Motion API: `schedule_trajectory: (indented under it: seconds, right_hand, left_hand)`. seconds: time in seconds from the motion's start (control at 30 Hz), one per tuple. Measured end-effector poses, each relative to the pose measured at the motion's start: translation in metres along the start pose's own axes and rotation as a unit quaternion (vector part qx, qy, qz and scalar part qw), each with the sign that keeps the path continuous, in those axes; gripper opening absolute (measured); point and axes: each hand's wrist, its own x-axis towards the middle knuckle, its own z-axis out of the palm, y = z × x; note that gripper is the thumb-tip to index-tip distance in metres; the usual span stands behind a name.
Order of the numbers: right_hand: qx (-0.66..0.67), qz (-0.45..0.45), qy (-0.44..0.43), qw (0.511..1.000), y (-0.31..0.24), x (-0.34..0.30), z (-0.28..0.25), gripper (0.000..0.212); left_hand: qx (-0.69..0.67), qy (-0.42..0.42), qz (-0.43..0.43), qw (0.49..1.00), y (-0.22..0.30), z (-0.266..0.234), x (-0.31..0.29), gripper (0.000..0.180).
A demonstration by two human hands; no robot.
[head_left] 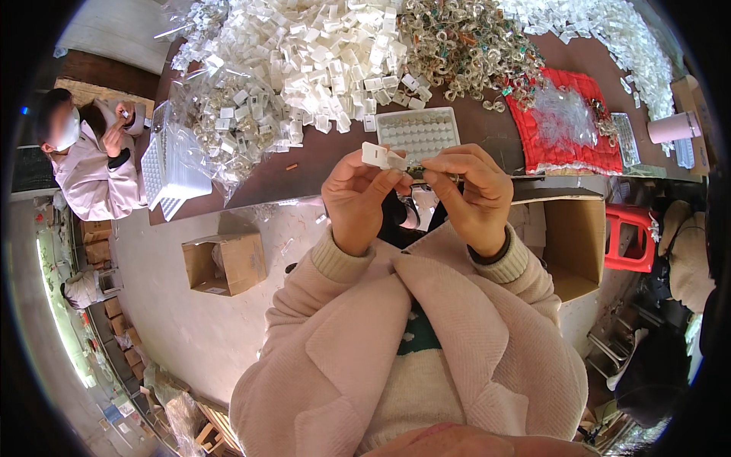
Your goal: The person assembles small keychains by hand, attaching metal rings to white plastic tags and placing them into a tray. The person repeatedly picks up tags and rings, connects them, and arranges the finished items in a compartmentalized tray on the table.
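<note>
My left hand [356, 199] pinches a small white card [376, 154] between thumb and fingertips, above the table's near edge. A clear piece sticks out from the card's right side; I cannot make out what it is. Close beside it, my right hand [476, 199] has thumb and forefinger pressed together; whatever lies in that pinch is too small to name. Just beyond both hands lies a whitish plastic tray [417, 126] with rows of small compartments, partly covered by my fingers.
White cards [335, 61] are heaped at the back, beside a pile of rings [472, 49]. Clear bags sit on a red quilted cloth [533, 137]. At left, another person [99, 152] works near stacked trays [171, 171]. Cardboard boxes [228, 263] and a red stool [630, 238] stand below.
</note>
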Motion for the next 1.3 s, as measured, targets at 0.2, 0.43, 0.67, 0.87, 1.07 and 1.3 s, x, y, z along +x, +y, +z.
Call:
schedule_trajectory:
  seconds: [0.2,0.43,0.67,0.87,1.07,1.3]
  right_hand:
    - [-0.001,0.008,0.012,1.0,-0.001,0.0,0.009,0.022]
    - [-0.014,-0.003,-0.018,1.0,-0.001,0.002,0.007,0.024]
    - [-0.087,-0.072,-0.026,0.993,-0.008,0.0,0.008,0.022]
    - [0.028,0.033,-0.054,0.998,-0.001,0.0,0.009,0.024]
    - [0.117,0.123,-0.07,0.983,0.004,-0.003,0.012,0.027]
    - [0.011,0.071,-0.055,0.996,0.0,-0.005,0.018,0.026]
  left_hand:
    - [0.03,-0.003,0.022,0.999,-0.002,0.005,-0.002,0.028]
    - [0.053,-0.046,0.079,0.994,-0.003,0.0,-0.002,0.025]
    - [0.084,-0.059,0.087,0.991,0.001,-0.003,-0.002,0.025]
    - [0.075,-0.069,0.098,0.99,0.0,-0.01,-0.001,0.027]
    - [0.03,-0.022,0.118,0.992,-0.007,-0.01,-0.002,0.023]
    - [0.029,0.005,0.112,0.993,-0.012,-0.012,-0.006,0.026]
